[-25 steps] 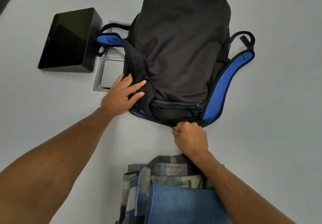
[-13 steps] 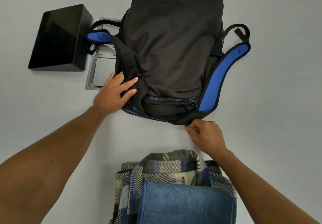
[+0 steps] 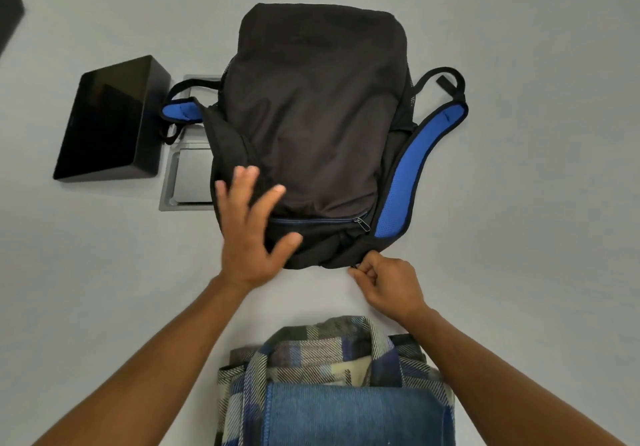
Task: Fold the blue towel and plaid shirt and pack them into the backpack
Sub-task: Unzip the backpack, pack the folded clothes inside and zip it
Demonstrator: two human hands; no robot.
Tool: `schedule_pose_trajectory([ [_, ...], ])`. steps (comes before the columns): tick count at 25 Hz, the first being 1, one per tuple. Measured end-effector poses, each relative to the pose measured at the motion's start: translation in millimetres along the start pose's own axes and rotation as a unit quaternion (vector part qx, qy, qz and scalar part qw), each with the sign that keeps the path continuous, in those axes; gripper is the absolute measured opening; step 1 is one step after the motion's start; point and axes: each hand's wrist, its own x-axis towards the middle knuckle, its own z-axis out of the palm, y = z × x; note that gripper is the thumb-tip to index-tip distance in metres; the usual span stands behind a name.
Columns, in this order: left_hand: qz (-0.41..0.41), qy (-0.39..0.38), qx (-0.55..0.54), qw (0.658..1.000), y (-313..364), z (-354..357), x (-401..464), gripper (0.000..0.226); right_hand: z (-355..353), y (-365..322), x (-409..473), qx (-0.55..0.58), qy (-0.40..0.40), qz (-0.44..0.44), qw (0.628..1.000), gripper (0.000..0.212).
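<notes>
2 bare forearms, no sleeves; left hand [image 3: 250, 237], right hand [image 3: 389, 288].

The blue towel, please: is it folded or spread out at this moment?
Folded: the blue towel lies as a compact rectangle with a straight edge on top of the plaid shirt, outside the backpack.

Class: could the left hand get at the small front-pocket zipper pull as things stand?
Probably yes: the left hand hovers open over the backpack, and nothing covers the front-pocket zipper pull.
</notes>
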Motion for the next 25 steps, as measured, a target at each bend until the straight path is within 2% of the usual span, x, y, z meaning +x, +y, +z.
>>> schedule_pose_trajectory([
  [2,0.116,-0.055,0.026,0.991,26.7,11.3,7.3,0.064,2.4,3.0,-1.8,-0.017,0.031,-0.016,0.999,0.022],
  [4,0.184,-0.135,0.056,0.972,38.3,25.0,5.2,0.064,5.7,4.9,-4.1,-0.032,0.076,-0.040,0.996,0.026],
  [7,0.190,-0.241,0.133,0.943,33.9,39.9,2.3,0.063,11.1,4.9,-6.4,-0.065,0.129,-0.084,0.986,0.025],
  [10,0.174,-0.290,0.157,0.928,31.8,46.7,2.8,0.055,12.8,5.9,-5.8,-0.092,0.163,-0.109,0.976,0.019],
  [13,0.160,-0.281,0.113,0.940,31.2,49.7,-0.9,0.031,12.3,6.2,-4.8,-0.090,0.172,-0.112,0.975,0.020],
  [15,0.113,-0.262,0.062,0.956,30.4,50.7,-3.3,0.023,13.3,6.2,-4.7,-0.089,0.162,-0.108,0.977,0.020],
  [21,0.019,-0.228,-0.042,0.972,26.6,53.8,-4.5,0.021,14.4,7.7,-3.3,-0.096,0.127,-0.080,0.984,0.022],
  [25,0.003,-0.212,-0.034,0.977,20.6,59.2,-4.9,0.022,15.5,9.2,-2.3,-0.089,0.123,-0.066,0.986,0.025],
])
